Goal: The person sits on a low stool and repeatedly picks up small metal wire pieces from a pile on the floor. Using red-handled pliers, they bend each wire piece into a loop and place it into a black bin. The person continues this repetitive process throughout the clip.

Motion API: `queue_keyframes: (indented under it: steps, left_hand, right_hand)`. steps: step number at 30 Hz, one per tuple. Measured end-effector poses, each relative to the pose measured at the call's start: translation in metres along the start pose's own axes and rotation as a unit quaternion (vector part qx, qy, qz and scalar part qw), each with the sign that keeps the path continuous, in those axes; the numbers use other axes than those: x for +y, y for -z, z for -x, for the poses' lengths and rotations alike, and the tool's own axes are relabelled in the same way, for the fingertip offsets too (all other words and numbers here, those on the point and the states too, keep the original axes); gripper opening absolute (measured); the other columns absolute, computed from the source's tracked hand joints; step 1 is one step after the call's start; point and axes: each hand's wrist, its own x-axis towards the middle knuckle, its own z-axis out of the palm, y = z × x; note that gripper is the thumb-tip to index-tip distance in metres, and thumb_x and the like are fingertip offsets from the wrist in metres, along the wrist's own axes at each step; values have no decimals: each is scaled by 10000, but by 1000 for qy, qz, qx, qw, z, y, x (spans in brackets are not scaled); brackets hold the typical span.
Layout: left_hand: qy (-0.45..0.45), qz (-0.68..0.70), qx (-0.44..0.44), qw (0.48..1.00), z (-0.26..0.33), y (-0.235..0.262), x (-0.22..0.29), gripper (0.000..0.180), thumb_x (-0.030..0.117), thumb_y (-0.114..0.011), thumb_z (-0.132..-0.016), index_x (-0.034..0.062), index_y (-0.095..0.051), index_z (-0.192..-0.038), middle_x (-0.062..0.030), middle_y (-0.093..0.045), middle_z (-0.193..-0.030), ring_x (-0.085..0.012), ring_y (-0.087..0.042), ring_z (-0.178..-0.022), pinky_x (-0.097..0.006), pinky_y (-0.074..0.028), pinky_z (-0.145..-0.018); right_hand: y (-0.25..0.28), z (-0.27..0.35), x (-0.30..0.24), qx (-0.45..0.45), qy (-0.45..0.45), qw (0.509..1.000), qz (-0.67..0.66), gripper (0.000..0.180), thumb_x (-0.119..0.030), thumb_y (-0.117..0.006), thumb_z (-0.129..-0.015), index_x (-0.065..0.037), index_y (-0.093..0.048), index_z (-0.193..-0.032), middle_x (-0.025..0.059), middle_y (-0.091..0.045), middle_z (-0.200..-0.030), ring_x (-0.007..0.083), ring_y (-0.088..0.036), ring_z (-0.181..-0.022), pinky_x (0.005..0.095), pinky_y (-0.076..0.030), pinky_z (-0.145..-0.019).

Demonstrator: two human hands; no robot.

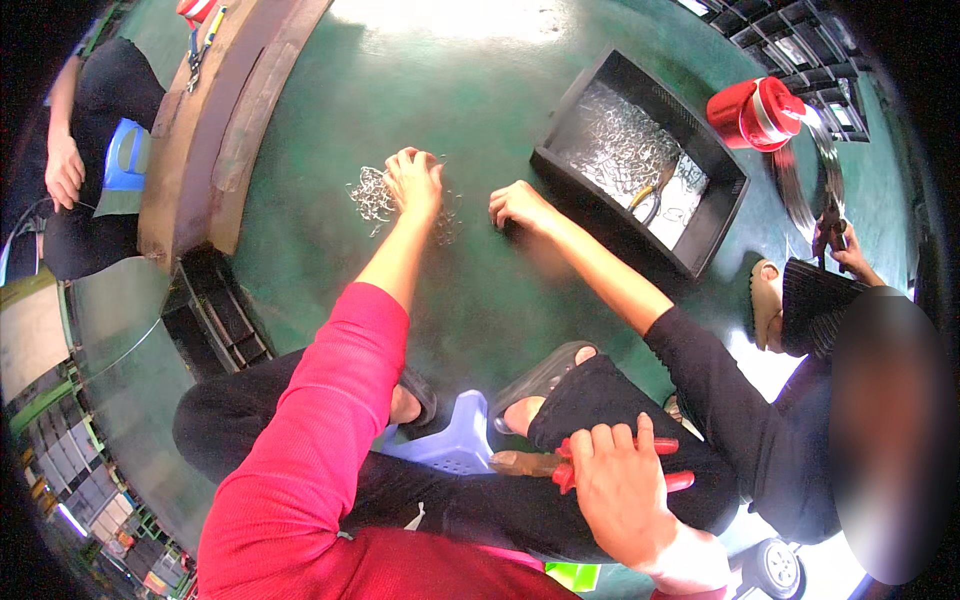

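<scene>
Green floor [310, 190] spreads across the whole working area, shiny near the top where light falls on it. Along the left runs a thick wooden beam [200, 150], with a seated co-worker at its far side. The person's red left sleeve [310, 430] reaches up from the lower edge. At upper right a black crate [722, 205] lies at a slant on the floor, lined in white and scattered with small bent metal pieces [620, 135]. Beyond it, near the right rim, stands a red jug [745, 112], with a coil of wire [788, 195] just beside it. Close to the person's legs, a pale purple stool [462, 435] shows between dark-clad knees and sandalled feet.

Red-handled pliers [540, 465] lie in the person's right hand [622, 495], low in the view and above a dark trouser leg; the fingers wrap round the grips, and the rusty-looking head points left. Far ahead, the left hand [415, 182] reaches down to the floor, half closed, fingers curled over the right side of a loose pile of wire pieces [372, 196]; I cannot tell whether any are pinched, as the back of the hand hides the fingertips. The pile sits left of the crate, well apart from it. Between the two, a black-sleeved co-worker's hand [525, 207] rests with bent fingers; what it holds, if anything, is hidden. Smallest are the yellow-and-black pliers [642, 195] inside the crate.
</scene>
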Motion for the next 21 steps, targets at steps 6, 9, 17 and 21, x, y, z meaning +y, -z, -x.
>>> queue_keyframes:
  steps: [6, 9, 17, 21]
  left_hand:
    - [-68, -11, -93, 993, -20, -7, -3, 204, 277, -759, -740, 128, -686, -860, -49, -545, -1178, -301, -421, -1187, -500, -362, -955]
    - [-24, 131, -69, 989, -25, 24, 21, 202, 258, -729, -800, 99, -690, -919, -59, -616, -1049, -241, -530, -1048, -423, -408, -926]
    - [138, 638, -252, 715, -3, 212, 89, 238, 264, -613, -943, 47, -638, -1037, -6, -631, -941, -65, -521, -780, -229, -420, -660]
    - [39, 694, -275, 665, 22, 286, 99, 265, 249, -612, -941, 15, -607, -1066, -40, -645, -1015, -72, -534, -789, -230, -456, -691]
  right_hand:
    - [-1, -6, -1, 10, -22, 1000, 15, 137, -172, -557, -840, -82, -588, -938, 99, -612, -866, 277, -615, -889, 538, -404, -977]
    - [-3, -4, -1, 26, -32, 999, 30, 160, -192, -547, -849, -81, -600, -951, 97, -630, -861, 272, -631, -873, 534, -416, -961]
    - [10, 5, 1, 130, 5, 989, -67, 199, -73, -632, -738, -36, -564, -921, 145, -632, -852, 323, -648, -835, 428, -505, -753]
    - [31, 4, 8, 312, 94, 912, -249, 175, -76, -597, -777, -26, -576, -943, 188, -633, -864, 375, -643, -835, 481, -509, -725]
